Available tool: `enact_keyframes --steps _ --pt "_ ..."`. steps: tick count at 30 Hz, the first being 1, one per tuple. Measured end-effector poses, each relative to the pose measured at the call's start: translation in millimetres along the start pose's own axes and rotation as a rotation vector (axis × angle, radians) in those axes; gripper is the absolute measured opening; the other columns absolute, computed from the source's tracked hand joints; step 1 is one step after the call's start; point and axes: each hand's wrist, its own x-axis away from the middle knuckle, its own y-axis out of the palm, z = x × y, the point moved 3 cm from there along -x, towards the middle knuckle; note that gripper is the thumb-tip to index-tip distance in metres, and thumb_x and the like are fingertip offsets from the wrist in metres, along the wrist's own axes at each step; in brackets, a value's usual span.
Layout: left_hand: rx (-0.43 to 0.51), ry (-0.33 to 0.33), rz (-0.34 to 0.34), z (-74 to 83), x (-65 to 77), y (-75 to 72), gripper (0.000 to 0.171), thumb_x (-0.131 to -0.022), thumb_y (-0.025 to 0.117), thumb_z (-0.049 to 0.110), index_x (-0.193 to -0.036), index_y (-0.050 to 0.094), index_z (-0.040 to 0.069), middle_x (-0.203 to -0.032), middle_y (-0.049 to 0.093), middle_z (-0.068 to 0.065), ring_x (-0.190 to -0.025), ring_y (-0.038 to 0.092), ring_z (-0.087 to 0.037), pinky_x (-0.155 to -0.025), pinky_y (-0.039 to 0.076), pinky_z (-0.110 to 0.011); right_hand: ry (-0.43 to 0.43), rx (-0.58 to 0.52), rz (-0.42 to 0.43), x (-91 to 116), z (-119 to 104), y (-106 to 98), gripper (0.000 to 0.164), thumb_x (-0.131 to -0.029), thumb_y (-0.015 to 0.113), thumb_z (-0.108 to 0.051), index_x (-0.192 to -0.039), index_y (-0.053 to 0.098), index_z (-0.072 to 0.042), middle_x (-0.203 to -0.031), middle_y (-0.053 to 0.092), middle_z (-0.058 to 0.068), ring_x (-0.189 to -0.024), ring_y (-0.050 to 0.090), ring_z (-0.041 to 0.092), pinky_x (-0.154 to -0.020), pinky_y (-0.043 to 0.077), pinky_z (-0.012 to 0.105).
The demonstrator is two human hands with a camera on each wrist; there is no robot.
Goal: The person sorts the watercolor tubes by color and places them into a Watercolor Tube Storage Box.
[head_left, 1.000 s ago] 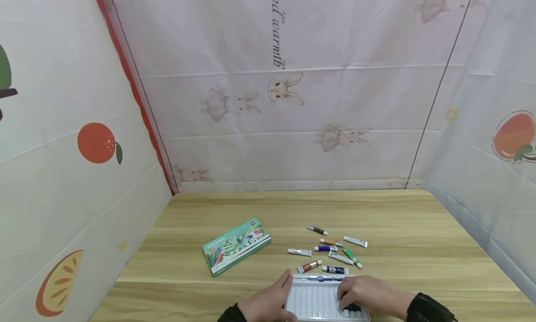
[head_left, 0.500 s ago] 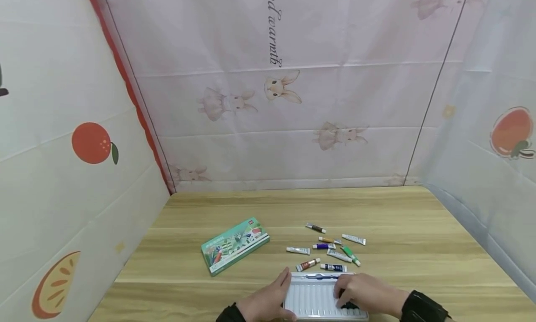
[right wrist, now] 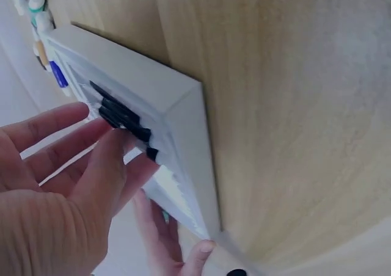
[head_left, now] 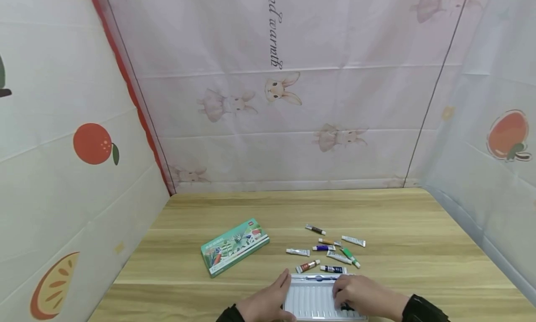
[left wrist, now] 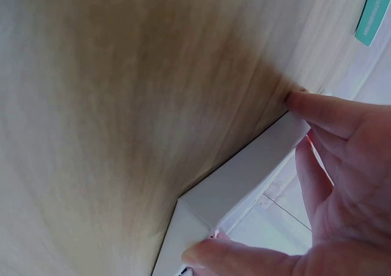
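A white slotted plastic tray lies at the near edge of the table, with a thin dark brush-like item along its far slot. My left hand grips the tray's left side; the left wrist view shows its thumb and fingertips on the tray's wall. Over the tray's right part, my right hand pinches a black paint tube down in the slots. Dark tube shapes lie close together under those fingers, so their exact number is unclear. The right palm hides part of the tray in the head view.
Beyond the tray lie several loose paint tubes, among them a brown-red one, a dark blue one, a purple one and a green one. A flat green box lies to the left. Printed curtains enclose the table.
My right hand has shifted slightly left over the tray, its fingers staying at the black tube. The left hand keeps its hold, and the loose tubes stay in place.
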Motion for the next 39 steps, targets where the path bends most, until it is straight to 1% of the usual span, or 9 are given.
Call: enact_keyframes --steps 4,6,10,13,16,20,27,36,39 --pt "-0.003 -0.003 0.004 -1.7 0.8 -0.4 0.087 -0.071 0.057 0.047 -0.134 0.018 0.001 -0.139 0.010 -0.014 -0.124 0.017 -0.018 -0.094 0.028 -0.027 0.020 0.052 0.096 -2 8 -9 0.026 -0.066 0.064 0.001 -0.080 0.067 -0.020 -0.086 0.058 -0.008 -0.079 0.053 0.005 -0.065 0.046 0.019" --pt "-0.002 -0.007 0.008 -1.7 1.4 -1.0 0.088 -0.071 0.057 0.047 -0.134 0.018 0.001 -0.139 0.010 -0.014 -0.124 0.017 -0.018 -0.094 0.028 -0.027 0.061 0.088 0.164 -3 19 -15 0.025 -0.064 0.064 0.003 -0.078 0.067 -0.017 -0.085 0.058 -0.004 -0.076 0.055 0.008 -0.062 0.046 0.018" --pt "-0.010 -0.007 0.009 -0.6 3.4 -2.7 0.087 -0.071 0.057 0.048 -0.134 0.018 0.001 -0.139 0.010 -0.014 -0.124 0.017 -0.018 -0.094 0.029 -0.027 0.199 0.187 0.294 -5 52 -27 0.024 -0.062 0.062 0.009 -0.078 0.066 -0.009 -0.079 0.058 0.001 -0.071 0.055 0.014 -0.059 0.047 0.022" --pt "-0.022 -0.002 0.007 0.3 4.7 -3.7 0.086 -0.072 0.056 0.047 -0.134 0.018 0.000 -0.139 0.011 -0.015 -0.124 0.018 -0.018 -0.093 0.030 -0.026 0.352 0.251 0.306 -7 77 -30 0.021 -0.064 0.062 0.008 -0.080 0.065 -0.005 -0.075 0.057 0.003 -0.068 0.054 0.018 -0.055 0.047 0.026" --pt "-0.023 0.001 0.006 0.9 5.0 -4.1 0.086 -0.072 0.056 0.047 -0.134 0.018 0.000 -0.139 0.011 -0.015 -0.124 0.018 -0.017 -0.093 0.030 -0.026 0.498 0.260 0.254 -8 97 -28 0.018 -0.067 0.066 0.000 -0.085 0.063 -0.003 -0.076 0.055 0.005 -0.067 0.054 0.020 -0.053 0.046 0.029" --pt "-0.021 0.014 0.000 1.3 3.5 -3.6 0.085 -0.073 0.055 0.047 -0.134 0.018 0.000 -0.139 0.011 -0.015 -0.123 0.019 -0.017 -0.093 0.031 -0.025 0.606 0.225 0.203 -8 116 -20 0.021 -0.070 0.065 -0.002 -0.091 0.061 0.000 -0.079 0.055 0.008 -0.069 0.055 0.022 -0.054 0.047 0.030" --pt "-0.010 0.032 -0.013 0.2 0.2 -0.6 0.085 -0.074 0.054 0.048 -0.134 0.017 0.000 -0.139 0.012 -0.015 -0.123 0.019 -0.018 -0.093 0.030 -0.025 0.620 0.205 0.217 -9 126 -13 0.010 -0.072 0.061 0.003 -0.079 0.062 -0.004 -0.071 0.054 0.005 -0.065 0.055 0.021 -0.054 0.046 0.031" --pt "-0.004 0.047 -0.004 -0.2 1.9 -1.2 0.086 -0.075 0.054 0.048 -0.134 0.016 -0.001 -0.138 0.011 -0.016 -0.124 0.017 -0.020 -0.094 0.029 -0.025 0.608 0.206 0.241 -10 125 -12 0.019 -0.069 0.059 0.011 -0.079 0.063 -0.003 -0.069 0.053 0.003 -0.064 0.054 0.019 -0.054 0.046 0.029" --pt "-0.003 0.045 -0.007 -0.4 1.9 -1.0 0.086 -0.075 0.053 0.049 -0.134 0.016 -0.002 -0.138 0.011 -0.017 -0.124 0.018 -0.020 -0.094 0.029 -0.025 0.587 0.214 0.257 -9 123 -12 0.018 -0.070 0.060 0.009 -0.081 0.063 -0.005 -0.070 0.053 0.002 -0.065 0.054 0.017 -0.055 0.047 0.028"
